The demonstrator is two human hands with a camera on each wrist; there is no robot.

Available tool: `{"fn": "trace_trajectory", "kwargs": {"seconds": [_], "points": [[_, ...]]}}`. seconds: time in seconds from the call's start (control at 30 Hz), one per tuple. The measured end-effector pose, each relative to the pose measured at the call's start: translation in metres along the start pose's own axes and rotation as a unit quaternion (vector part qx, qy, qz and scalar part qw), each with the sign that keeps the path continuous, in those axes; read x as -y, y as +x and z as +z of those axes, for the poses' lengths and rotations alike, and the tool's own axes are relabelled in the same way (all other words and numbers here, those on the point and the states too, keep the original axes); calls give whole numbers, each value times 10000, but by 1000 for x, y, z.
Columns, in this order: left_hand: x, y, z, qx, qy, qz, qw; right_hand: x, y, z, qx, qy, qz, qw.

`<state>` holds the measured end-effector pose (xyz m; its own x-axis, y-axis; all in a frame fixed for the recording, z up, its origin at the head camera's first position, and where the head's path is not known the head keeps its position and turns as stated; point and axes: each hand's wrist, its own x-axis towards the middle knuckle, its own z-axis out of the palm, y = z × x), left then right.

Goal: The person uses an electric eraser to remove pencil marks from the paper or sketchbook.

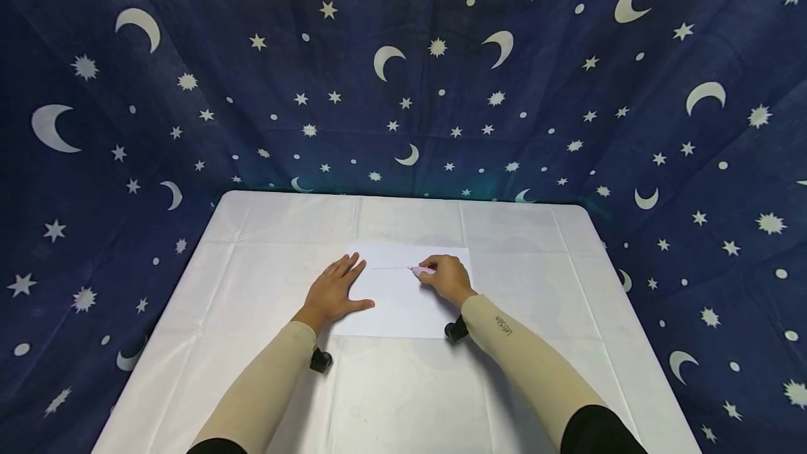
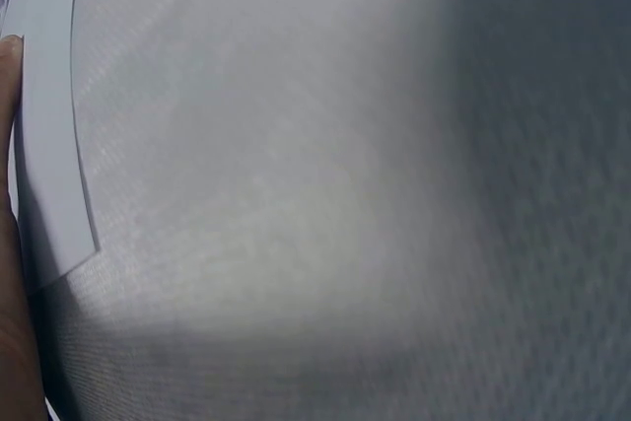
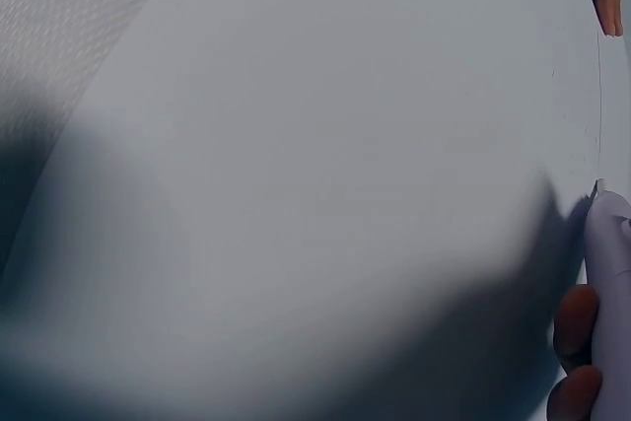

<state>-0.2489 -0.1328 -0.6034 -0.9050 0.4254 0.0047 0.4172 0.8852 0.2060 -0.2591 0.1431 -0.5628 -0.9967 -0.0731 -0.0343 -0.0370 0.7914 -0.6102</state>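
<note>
A white sheet of paper (image 1: 394, 314) lies on the white-covered table. My left hand (image 1: 337, 291) rests with straight, spread fingers over its left edge, thumb pointing inward. On the right part of the sheet, my right hand (image 1: 449, 277) grips a small lavender utility knife (image 1: 424, 271), its tip pointing left. The right wrist view shows the knife (image 3: 611, 253) closer, with a short flat tip at the paper and fingertips (image 3: 577, 320) along its body. A thin straight line (image 1: 389, 268) runs across the upper sheet from near the left fingers to the tip.
The table (image 1: 403, 398) wears a creased white cloth. Behind and beside it hangs a dark blue curtain (image 1: 353, 76) with moons and stars. Beige sleeves cover both forearms, and a small black device (image 1: 321, 361) sits at the left wrist, another (image 1: 456, 330) at the right.
</note>
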Motion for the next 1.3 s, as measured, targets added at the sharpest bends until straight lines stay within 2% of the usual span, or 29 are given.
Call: {"fn": "trace_trajectory", "kwargs": {"seconds": [0.23, 0.57, 1.07, 1.3], "points": [[0, 0, -1, 93, 10, -50, 9999, -2, 1, 2, 37, 91, 54, 9999], [-2, 0, -1, -62, -46, 58, 10000, 2, 1, 6, -3, 80, -74, 9999], [2, 1, 2, 111, 57, -61, 9999, -4, -2, -6, 38, 81, 63, 9999], [1, 1, 2, 101, 37, -83, 9999, -4, 0, -3, 25, 182, -43, 9998]]}}
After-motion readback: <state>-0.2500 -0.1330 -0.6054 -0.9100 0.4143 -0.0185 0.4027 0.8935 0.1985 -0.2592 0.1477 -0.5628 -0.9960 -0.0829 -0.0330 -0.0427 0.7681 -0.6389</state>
